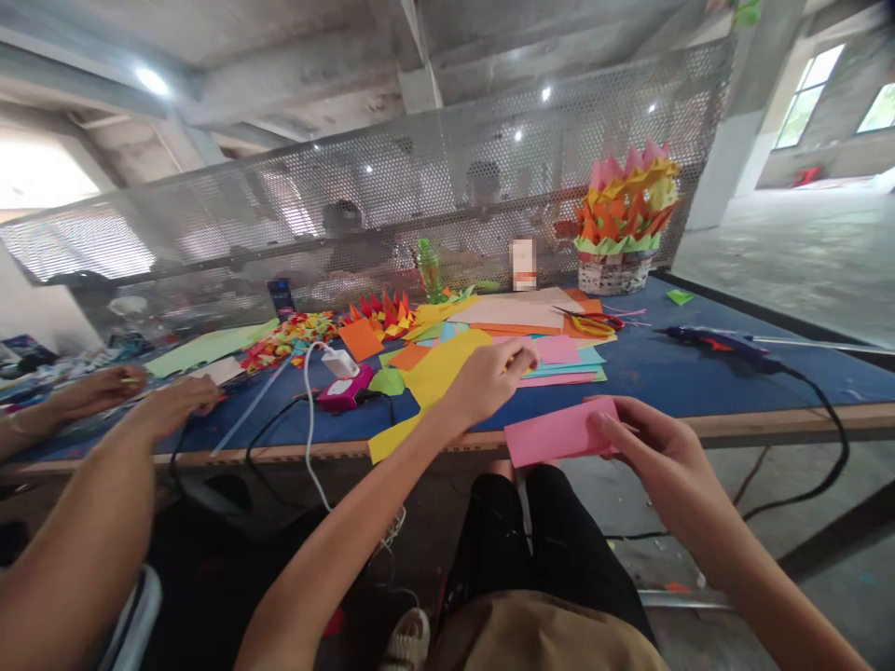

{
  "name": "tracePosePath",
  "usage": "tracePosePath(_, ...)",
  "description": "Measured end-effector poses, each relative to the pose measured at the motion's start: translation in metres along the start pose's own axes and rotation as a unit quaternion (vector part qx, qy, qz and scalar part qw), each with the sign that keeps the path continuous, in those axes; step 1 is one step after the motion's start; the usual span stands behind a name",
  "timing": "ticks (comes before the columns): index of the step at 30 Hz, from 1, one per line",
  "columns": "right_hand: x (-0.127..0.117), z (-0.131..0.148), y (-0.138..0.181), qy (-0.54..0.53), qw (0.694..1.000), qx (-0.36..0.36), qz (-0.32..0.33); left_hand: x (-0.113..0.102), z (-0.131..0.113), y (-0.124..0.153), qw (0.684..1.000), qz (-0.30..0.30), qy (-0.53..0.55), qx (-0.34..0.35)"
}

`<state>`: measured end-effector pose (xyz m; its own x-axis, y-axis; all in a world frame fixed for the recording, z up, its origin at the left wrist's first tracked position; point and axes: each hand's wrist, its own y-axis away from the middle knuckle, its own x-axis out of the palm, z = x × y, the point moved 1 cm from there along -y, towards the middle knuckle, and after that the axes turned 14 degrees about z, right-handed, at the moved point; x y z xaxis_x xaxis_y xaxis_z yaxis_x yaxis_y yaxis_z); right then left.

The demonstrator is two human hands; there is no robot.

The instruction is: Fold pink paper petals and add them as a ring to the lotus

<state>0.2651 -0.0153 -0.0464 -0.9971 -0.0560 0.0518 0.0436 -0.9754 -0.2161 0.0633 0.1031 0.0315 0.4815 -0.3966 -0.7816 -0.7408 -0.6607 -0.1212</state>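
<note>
Steadily, the right hand point(643, 443) holds a pink paper point(552, 434) in front of the tabletop's point(706, 382) near edge.

Left of it, the left hand point(489, 368) reaches forward over the coloured sheets, its fingers curled in narrow, and whether they grip anything cannot be told; the right hand's thumb and fingers pinch the paper's right end. Marks on the near edge are too small to read. From the left: a co-worker's two hands point(173, 403), a magenta power adapter point(344, 390) with a white charger point(338, 362), a green bottle point(430, 270) at the far side, a yellow sheet point(447, 363) partly hidden by the left forearm, scissors point(594, 323), a layered paper ornament point(629, 205) and a glue gun point(720, 347) with its cable hanging near right.
</note>
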Motion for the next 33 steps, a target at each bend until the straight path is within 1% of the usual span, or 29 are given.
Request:
tracePosePath(1,-0.003,-0.001,0.002,-0.001,1.0,0.0,-0.008,-0.003,0.004,-0.022,1.0,0.007,-0.012,-0.008)
tracePosePath(3,-0.011,-0.003,0.004,-0.003,1.0,0.002,-0.018,-0.005,0.006,-0.061,0.999,0.04,-0.028,-0.013)
tracePosePath(5,-0.02,-0.003,0.004,-0.007,1.0,0.006,-0.027,-0.004,0.0,-0.085,0.997,0.068,-0.03,0.005)
tracePosePath(6,-0.025,-0.002,0.003,-0.01,0.999,0.007,-0.035,-0.003,-0.006,-0.088,0.996,0.082,-0.026,0.022)
tracePosePath(8,-0.033,0.002,-0.001,-0.02,0.999,0.007,-0.05,0.001,-0.019,-0.078,0.991,0.118,-0.011,0.068)
tracePosePath(10,-0.038,0.006,-0.007,-0.032,0.998,0.006,-0.056,0.005,-0.03,-0.053,0.979,0.169,0.003,0.111)
tracePosePath(11,-0.039,0.008,-0.01,-0.037,0.998,0.008,-0.053,0.007,-0.033,-0.04,0.975,0.187,0.002,0.123)
tracePosePath(12,-0.038,0.01,-0.014,-0.04,0.998,0.012,-0.048,0.008,-0.035,-0.028,0.973,0.191,-0.009,0.131)
tracePosePath(13,-0.036,0.011,-0.017,-0.042,0.998,0.017,-0.042,0.008,-0.036,-0.018,0.976,0.167,-0.043,0.136)
tracePosePath(14,-0.034,0.013,-0.02,-0.041,0.998,0.023,-0.036,0.008,-0.035,-0.012,0.978,0.151,-0.053,0.131)
tracePosePath(17,-0.024,0.015,-0.029,-0.017,0.999,0.04,-0.014,0.003,-0.029,-0.007,0.987,0.097,-0.068,0.105)
tracePosePath(19,-0.018,0.018,-0.036,0.017,0.999,0.05,0.012,-0.007,-0.022,-0.008,0.991,0.071,-0.071,0.086)
tracePosePath(22,-0.019,0.027,-0.053,0.097,0.99,0.059,0.08,-0.031,-0.008,-0.001,0.996,0.043,-0.068,0.038)
tracePosePath(25,-0.033,0.04,-0.091,0.219,0.966,0.035,0.134,-0.06,0.013,0.015,0.997,0.029,-0.055,-0.045)
tracePosePath(28,-0.045,0.046,-0.149,0.364,0.921,-0.016,0.139,-0.081,0.04,0.026,0.99,0.046,-0.048,-0.122)
tracePosePath(30,-0.041,0.04,-0.189,0.436,0.884,-0.031,0.167,-0.086,0.057,0.026,0.985,0.08,-0.042,-0.148)
tracePosePath(33,-0.018,0.022,-0.233,0.496,0.829,-0.055,0.251,-0.085,0.075,0.017,0.98,0.132,-0.027,-0.149)
